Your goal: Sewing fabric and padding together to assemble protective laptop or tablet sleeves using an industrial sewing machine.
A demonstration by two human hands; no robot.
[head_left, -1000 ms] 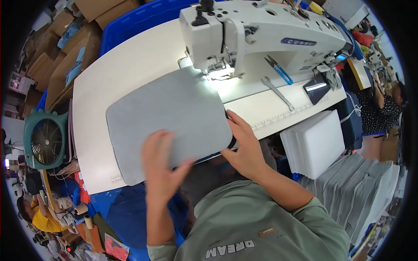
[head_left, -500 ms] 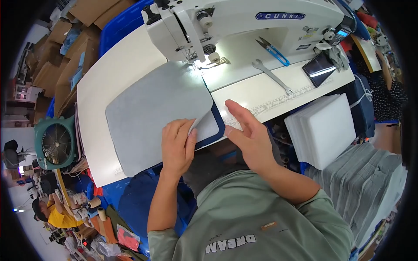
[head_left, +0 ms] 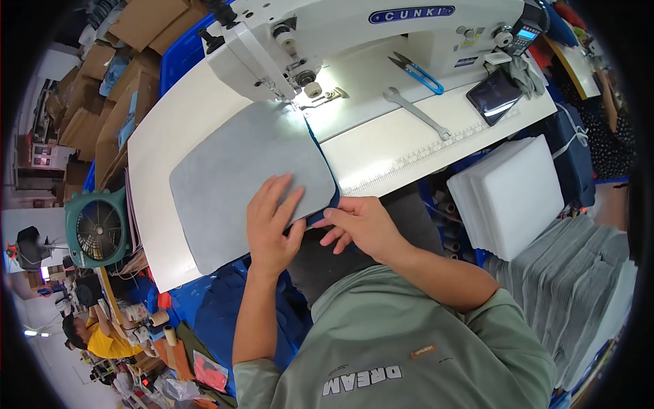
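Observation:
A rounded grey panel (head_left: 225, 177) lies on the white sewing table (head_left: 157, 136), its upper corner under the needle area of a white sewing machine (head_left: 429, 48). A navy layer (head_left: 315, 217) shows along its right edge. My left hand (head_left: 272, 225) rests on the panel near its lower right, fingers apart. My right hand (head_left: 361, 225) grips the navy edge at that corner, thumb and index finger on it, other fingers curled. Blue-handled snips (head_left: 426, 78), a metal wrench (head_left: 415, 112) and a dark phone (head_left: 490, 95) lie on the machine's right side.
Stacked white foam sheets (head_left: 507, 194) and grey panels (head_left: 572, 293) stand right of me. A green fan (head_left: 95, 228), cardboard boxes (head_left: 102, 136) and a blue bin (head_left: 174, 71) border the table. A co-worker in yellow (head_left: 102, 334) is at lower left.
The grey panel's corner, lifted half a second ago, now lies down. My left hand has released it and opened onto the surface; my right hand has moved down-left and closed on the navy edge.

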